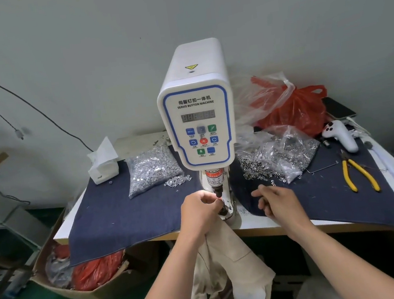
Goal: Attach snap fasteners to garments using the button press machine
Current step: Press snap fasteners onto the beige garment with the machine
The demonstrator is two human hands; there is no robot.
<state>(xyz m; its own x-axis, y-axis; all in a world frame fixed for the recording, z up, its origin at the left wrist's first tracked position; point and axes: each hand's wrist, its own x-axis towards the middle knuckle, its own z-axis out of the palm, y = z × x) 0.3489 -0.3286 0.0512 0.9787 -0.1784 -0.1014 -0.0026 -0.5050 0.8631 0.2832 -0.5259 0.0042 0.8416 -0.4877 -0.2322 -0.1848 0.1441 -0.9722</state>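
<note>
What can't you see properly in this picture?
- Head view: whatever the left hand pinches at the button machine die is hidden by its fingers.
- The display digits are too dim to read.
- The beige garment runs off the bottom edge.
- The right hand palm faces away; holding anything is unclear.

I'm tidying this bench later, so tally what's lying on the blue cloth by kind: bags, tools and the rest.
Clear bags of metal snap parts: 2, left bag, right bag
Red plastic bag: 1
Yellow-handled pliers: 1
White handheld controller: 1
White tissue pack: 1
Total: 6
</note>
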